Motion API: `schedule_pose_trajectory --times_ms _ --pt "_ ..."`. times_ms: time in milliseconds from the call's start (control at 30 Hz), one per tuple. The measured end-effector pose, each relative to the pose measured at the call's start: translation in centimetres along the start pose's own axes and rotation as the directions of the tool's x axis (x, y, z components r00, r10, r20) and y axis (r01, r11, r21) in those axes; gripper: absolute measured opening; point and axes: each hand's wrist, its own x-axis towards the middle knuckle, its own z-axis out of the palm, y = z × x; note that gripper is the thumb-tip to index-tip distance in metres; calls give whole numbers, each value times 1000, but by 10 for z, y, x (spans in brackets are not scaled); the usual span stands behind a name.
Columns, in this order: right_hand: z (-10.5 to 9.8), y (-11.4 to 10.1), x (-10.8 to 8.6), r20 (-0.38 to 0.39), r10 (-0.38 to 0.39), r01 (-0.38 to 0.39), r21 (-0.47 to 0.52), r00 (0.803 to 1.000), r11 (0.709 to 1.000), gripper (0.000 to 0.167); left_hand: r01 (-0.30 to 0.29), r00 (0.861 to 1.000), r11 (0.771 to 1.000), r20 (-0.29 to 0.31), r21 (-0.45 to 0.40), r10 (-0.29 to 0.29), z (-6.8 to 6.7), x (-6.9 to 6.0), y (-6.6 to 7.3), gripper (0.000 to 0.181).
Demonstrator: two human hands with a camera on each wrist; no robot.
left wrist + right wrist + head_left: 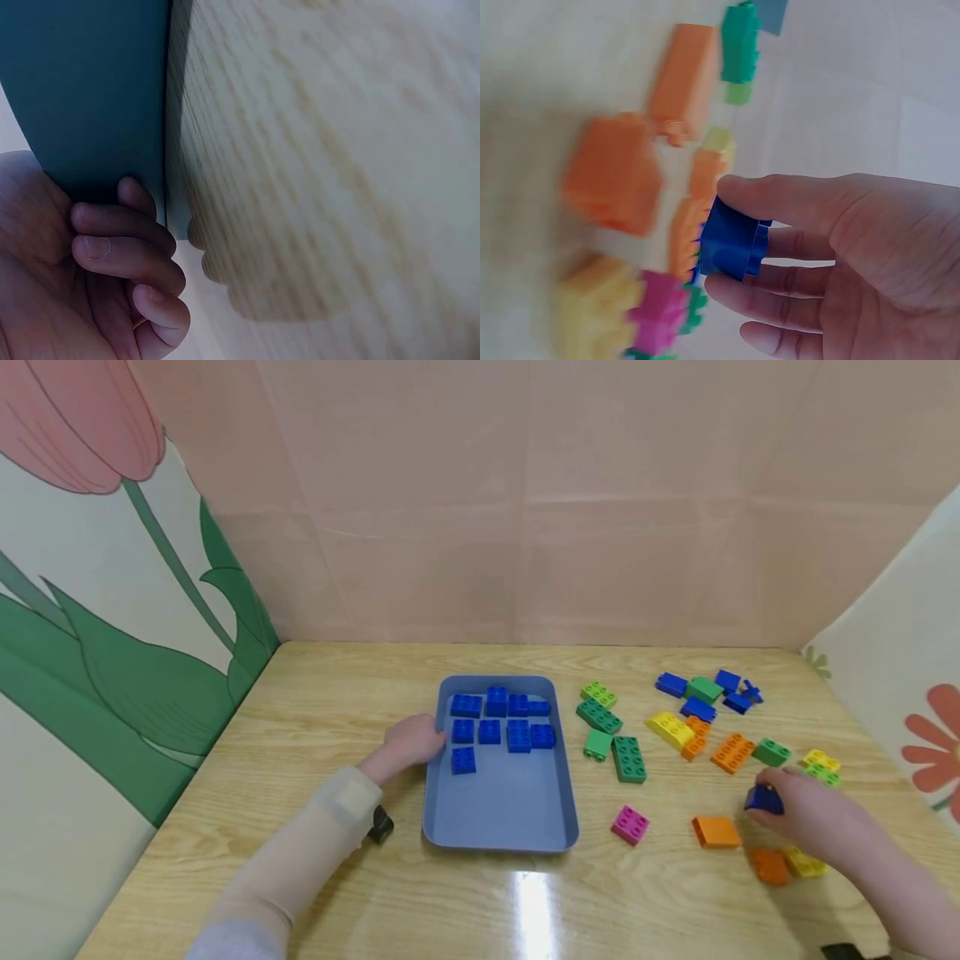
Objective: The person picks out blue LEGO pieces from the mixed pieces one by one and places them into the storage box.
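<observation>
My right hand (817,814) pinches a dark blue building brick (765,800) between thumb and fingers, raised above the right side of the table. The right wrist view shows the brick (731,238) at the fingertips, its studs facing the palm. With curled fingers my left hand (415,740) holds the left rim of a blue-grey tray (502,814). In the left wrist view those fingers (124,255) lie against the tray's outer wall (90,90); the thumb is hidden. Several blue bricks (518,736) stand in rows in the tray's far half.
Right of the tray lie green bricks (629,760) and a magenta brick (630,825). Orange bricks (716,832), yellow ones (670,729) and more blue ones (699,709) are scattered farther right. A pink backdrop (517,527) rises behind the table.
</observation>
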Motion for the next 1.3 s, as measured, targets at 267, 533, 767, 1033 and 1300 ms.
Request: schedule_pose_trajectory --times_ms 267,533,767,1033,1300 --pt "-29 -44 9 -109 -98 94 -38 989 995 47 10 1000 1000 4 7 -10 1 2 0 34" --pt "-42 -98 25 -174 -309 294 -104 935 950 43 4 1000 1000 9 7 -4 1 2 -2 33" --pt "-49 -144 36 -204 -448 437 -97 870 894 38 14 1000 1000 13 8 -14 1 3 -1 33" --pt "-49 -192 58 -195 -577 557 -151 793 817 40 23 1000 1000 12 11 -23 -1 3 0 32" --pt "-43 -224 77 -96 -646 625 -180 757 760 41 34 999 999 23 7 -35 -1 3 0 32"
